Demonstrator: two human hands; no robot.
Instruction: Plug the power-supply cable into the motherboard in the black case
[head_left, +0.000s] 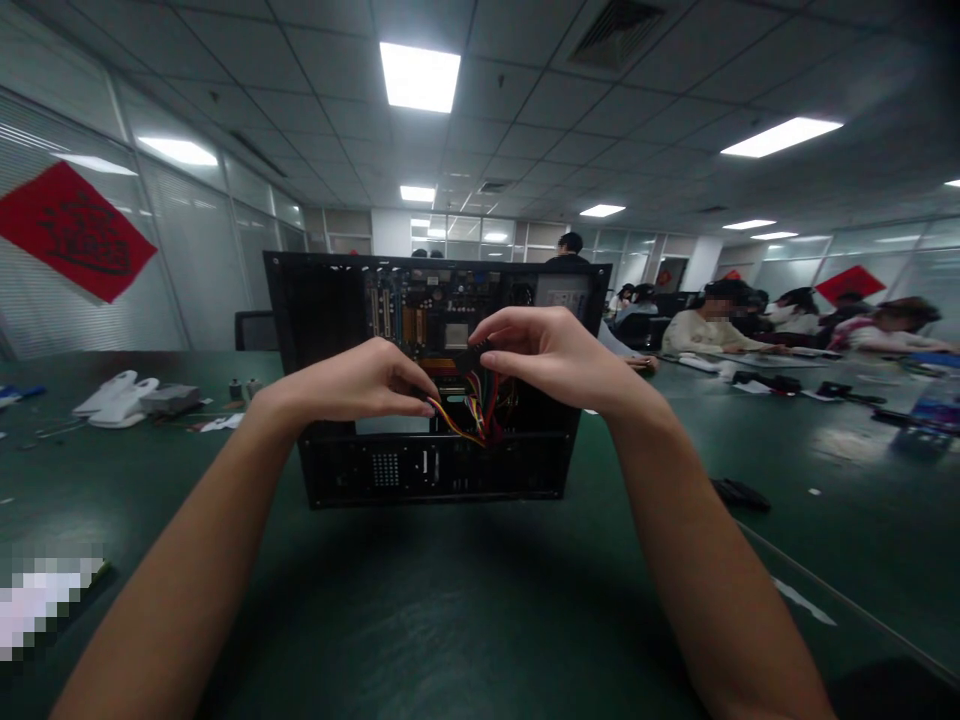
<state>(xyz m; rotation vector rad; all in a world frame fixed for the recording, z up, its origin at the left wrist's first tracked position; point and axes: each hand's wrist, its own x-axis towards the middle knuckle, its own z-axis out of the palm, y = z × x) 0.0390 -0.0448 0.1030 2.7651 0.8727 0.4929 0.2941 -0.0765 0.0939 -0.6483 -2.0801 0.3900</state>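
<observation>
An open black computer case [442,497] stands upright on the table in front of me, its inside facing me. Within it shows a motherboard [424,300] with several slots. My left hand [371,382] is closed in a pinch on a thin bundle of yellow, red and black wires [459,430]. My right hand [544,350] grips a black cable connector [474,357] between thumb and fingers, in front of the board. Coloured wires [474,395] hang below that connector. My fingers partly hide both held ends.
On the green table [420,610], white objects [124,398] and a grey box [176,399] lie at left. A black item [740,494] lies to the right of the case. Several people sit at the far right, behind scattered items.
</observation>
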